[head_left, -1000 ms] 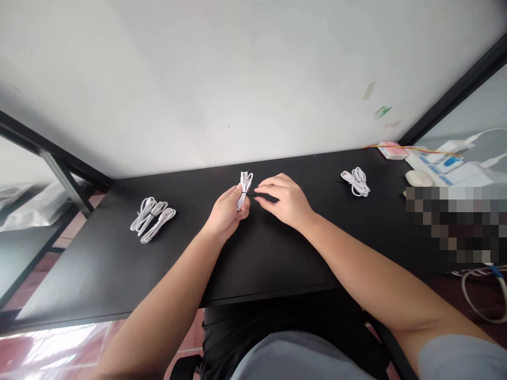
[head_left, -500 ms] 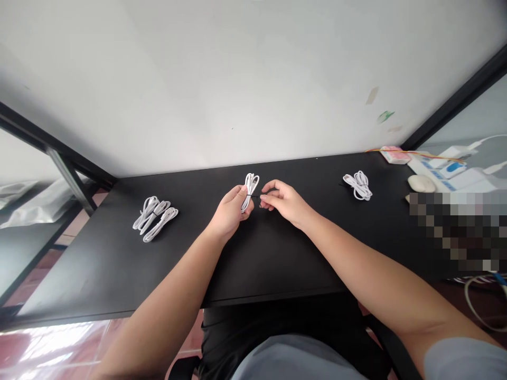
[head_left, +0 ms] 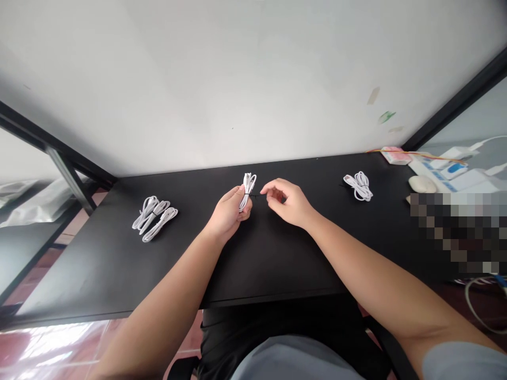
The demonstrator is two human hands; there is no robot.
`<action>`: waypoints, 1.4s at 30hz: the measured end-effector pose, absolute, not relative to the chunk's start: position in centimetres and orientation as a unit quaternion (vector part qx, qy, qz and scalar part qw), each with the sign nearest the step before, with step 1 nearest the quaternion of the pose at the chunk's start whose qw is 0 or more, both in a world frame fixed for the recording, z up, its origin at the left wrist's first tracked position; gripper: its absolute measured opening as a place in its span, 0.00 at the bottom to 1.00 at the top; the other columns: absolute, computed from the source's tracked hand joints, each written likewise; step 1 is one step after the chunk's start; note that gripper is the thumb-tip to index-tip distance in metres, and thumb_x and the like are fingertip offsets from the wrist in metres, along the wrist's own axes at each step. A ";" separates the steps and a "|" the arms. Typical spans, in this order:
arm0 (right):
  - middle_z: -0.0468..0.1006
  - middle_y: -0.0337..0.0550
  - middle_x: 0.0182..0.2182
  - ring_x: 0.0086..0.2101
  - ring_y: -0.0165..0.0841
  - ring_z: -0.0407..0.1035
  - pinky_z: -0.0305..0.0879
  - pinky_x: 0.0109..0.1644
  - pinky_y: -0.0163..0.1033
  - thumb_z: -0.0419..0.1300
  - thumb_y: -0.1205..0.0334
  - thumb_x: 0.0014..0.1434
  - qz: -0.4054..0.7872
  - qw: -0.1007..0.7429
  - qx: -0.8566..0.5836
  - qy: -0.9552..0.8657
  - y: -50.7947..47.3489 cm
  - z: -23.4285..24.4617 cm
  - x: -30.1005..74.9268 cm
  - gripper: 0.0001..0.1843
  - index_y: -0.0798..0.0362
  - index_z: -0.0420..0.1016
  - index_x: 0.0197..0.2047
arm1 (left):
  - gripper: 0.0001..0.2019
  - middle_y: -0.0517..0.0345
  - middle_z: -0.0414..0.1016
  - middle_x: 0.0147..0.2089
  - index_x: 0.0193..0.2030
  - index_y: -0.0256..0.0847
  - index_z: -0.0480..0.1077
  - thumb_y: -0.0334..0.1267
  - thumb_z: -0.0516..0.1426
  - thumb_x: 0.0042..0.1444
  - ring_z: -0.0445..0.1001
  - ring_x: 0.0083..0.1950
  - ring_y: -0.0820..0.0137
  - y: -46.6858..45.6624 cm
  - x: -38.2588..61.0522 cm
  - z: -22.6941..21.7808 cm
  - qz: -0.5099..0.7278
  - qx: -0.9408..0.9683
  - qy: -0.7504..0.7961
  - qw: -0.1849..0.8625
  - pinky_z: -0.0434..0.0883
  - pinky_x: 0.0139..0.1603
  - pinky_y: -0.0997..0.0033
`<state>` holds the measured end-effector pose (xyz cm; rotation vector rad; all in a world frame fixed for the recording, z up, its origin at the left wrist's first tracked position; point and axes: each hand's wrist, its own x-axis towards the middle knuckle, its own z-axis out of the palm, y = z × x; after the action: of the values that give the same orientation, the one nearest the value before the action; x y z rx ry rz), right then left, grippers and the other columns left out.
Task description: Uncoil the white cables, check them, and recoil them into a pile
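Note:
My left hand [head_left: 229, 211] grips a coiled white cable [head_left: 248, 184] between thumb and fingers, above the middle of the desk. A thin black twist tie [head_left: 252, 195] goes round the coil, and its ends stick out to the right. Just right of those ends is my right hand [head_left: 288, 200], fingers curved and thumb apart from them, with nothing seen between. To the left lie several coiled white cables [head_left: 152, 217] side by side. One more coiled white cable [head_left: 359, 186], loosely bundled, rests on the right of the desk.
The black desk [head_left: 253, 264] meets a white wall [head_left: 237, 84] at the back. At the right stand a white power strip [head_left: 431, 171] with plugs, a white mouse [head_left: 422, 183] and a pink-white box [head_left: 396, 155]. A black metal frame [head_left: 51, 148] rises on the left.
My right hand has let go of the twist tie and moved slightly right, its fingers opening. My left hand still holds the cable, turned a little.

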<state>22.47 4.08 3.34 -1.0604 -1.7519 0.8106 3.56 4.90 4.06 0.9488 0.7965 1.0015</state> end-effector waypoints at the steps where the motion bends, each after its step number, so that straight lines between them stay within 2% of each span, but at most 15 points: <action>1: 0.74 0.41 0.38 0.33 0.31 0.68 0.68 0.37 0.39 0.61 0.68 0.57 0.277 0.444 -0.423 -0.740 4.0 3.3 22.5 0.11 0.47 0.78 0.43 | 0.14 0.66 0.61 0.18 0.35 0.40 0.63 0.47 0.59 0.64 0.49 0.16 0.81 4.9 3.6 4.1 0.451 0.421 0.356 0.702 0.47 0.17 0.79; 3: 0.73 0.42 0.42 0.37 0.34 0.69 0.69 0.39 0.41 0.64 0.66 0.58 0.213 0.428 -0.413 -0.776 3.8 3.3 22.5 0.12 0.45 0.79 0.46 | 0.14 0.67 0.61 0.18 0.35 0.40 0.63 0.47 0.59 0.64 0.49 0.15 0.81 4.9 3.5 4.2 0.455 0.417 0.351 0.704 0.48 0.17 0.79; 7: 0.74 0.44 0.43 0.42 0.38 0.71 0.71 0.45 0.45 0.66 0.60 0.61 0.151 0.436 -0.414 -0.785 3.7 3.5 22.4 0.10 0.44 0.79 0.46 | 0.14 0.66 0.61 0.19 0.35 0.39 0.63 0.47 0.58 0.64 0.50 0.16 0.81 4.9 3.5 4.0 0.454 0.421 0.349 0.703 0.48 0.18 0.79; 10: 0.78 0.45 0.42 0.41 0.39 0.72 0.71 0.46 0.46 0.64 0.57 0.63 0.141 0.439 -0.407 -0.789 3.7 3.5 22.3 0.09 0.46 0.79 0.47 | 0.14 0.65 0.61 0.19 0.35 0.39 0.64 0.47 0.58 0.65 0.50 0.17 0.81 4.9 3.5 3.8 0.451 0.437 0.342 0.699 0.48 0.18 0.79; 15: 0.82 0.42 0.35 0.37 0.38 0.73 0.69 0.45 0.45 0.62 0.58 0.64 0.163 0.428 -0.414 -0.787 3.3 3.7 21.9 0.06 0.47 0.80 0.43 | 0.15 0.65 0.62 0.19 0.34 0.39 0.63 0.47 0.57 0.65 0.51 0.17 0.80 4.8 3.6 3.7 0.456 0.461 0.347 0.678 0.48 0.18 0.78; 18: 0.83 0.42 0.35 0.35 0.37 0.74 0.68 0.43 0.44 0.60 0.58 0.65 0.238 0.435 -0.441 -0.748 3.2 3.6 21.6 0.07 0.48 0.79 0.41 | 0.15 0.65 0.62 0.18 0.34 0.40 0.63 0.48 0.57 0.65 0.51 0.17 0.80 4.8 3.7 3.9 0.455 0.463 0.360 0.670 0.48 0.18 0.78; 21: 0.84 0.43 0.35 0.35 0.36 0.77 0.68 0.40 0.42 0.58 0.58 0.64 0.420 0.461 -0.449 -0.640 3.5 3.4 21.1 0.07 0.50 0.77 0.40 | 0.14 0.65 0.62 0.18 0.35 0.39 0.63 0.47 0.56 0.66 0.51 0.17 0.80 4.8 3.7 3.9 0.451 0.466 0.367 0.667 0.47 0.19 0.78; 24: 0.84 0.43 0.30 0.31 0.33 0.76 0.66 0.35 0.38 0.59 0.61 0.60 0.587 0.479 -0.451 -0.472 4.0 3.3 20.9 0.04 0.51 0.72 0.38 | 0.14 0.64 0.63 0.19 0.35 0.39 0.63 0.47 0.55 0.66 0.51 0.17 0.80 4.7 3.7 4.0 0.447 0.470 0.367 0.667 0.47 0.19 0.78; 27: 0.83 0.42 0.28 0.27 0.31 0.75 0.63 0.32 0.36 0.60 0.63 0.56 0.652 0.468 -0.450 -0.392 4.4 3.3 20.9 0.05 0.51 0.69 0.37 | 0.14 0.65 0.62 0.19 0.35 0.39 0.63 0.47 0.55 0.66 0.51 0.17 0.80 4.7 3.7 4.0 0.443 0.470 0.369 0.668 0.47 0.19 0.78; 30: 0.82 0.41 0.28 0.26 0.31 0.73 0.63 0.32 0.36 0.60 0.61 0.57 0.612 0.455 -0.479 -0.434 4.5 3.1 21.0 0.05 0.51 0.68 0.37 | 0.14 0.65 0.62 0.18 0.35 0.40 0.63 0.47 0.55 0.66 0.50 0.17 0.80 4.7 3.7 3.9 0.445 0.468 0.372 0.667 0.47 0.18 0.78; 35: 0.79 0.42 0.35 0.35 0.33 0.73 0.67 0.39 0.38 0.61 0.56 0.61 0.356 0.490 -0.511 -0.610 4.2 3.0 21.3 0.07 0.50 0.71 0.37 | 0.13 0.66 0.63 0.19 0.36 0.40 0.64 0.47 0.56 0.65 0.52 0.17 0.79 4.8 3.7 3.7 0.459 0.459 0.373 0.663 0.49 0.18 0.77; 38: 0.77 0.41 0.32 0.31 0.32 0.70 0.66 0.35 0.38 0.60 0.54 0.63 0.273 0.491 -0.508 -0.653 3.7 3.2 21.4 0.09 0.51 0.72 0.35 | 0.13 0.63 0.67 0.23 0.37 0.40 0.65 0.48 0.57 0.64 0.59 0.19 0.77 4.8 3.7 3.6 0.474 0.449 0.391 0.649 0.55 0.19 0.77; 42: 0.74 0.37 0.24 0.25 0.29 0.67 0.63 0.31 0.37 0.59 0.52 0.65 0.278 0.461 -0.487 -0.688 3.2 3.2 21.2 0.13 0.51 0.72 0.32 | 0.12 0.57 0.74 0.31 0.40 0.39 0.67 0.46 0.58 0.63 0.72 0.30 0.71 4.9 3.7 3.5 0.475 0.444 0.406 0.642 0.66 0.26 0.74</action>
<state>21.22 3.23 3.16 -1.1996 -1.6921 0.6850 3.73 4.93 3.49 1.0131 0.9248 1.0836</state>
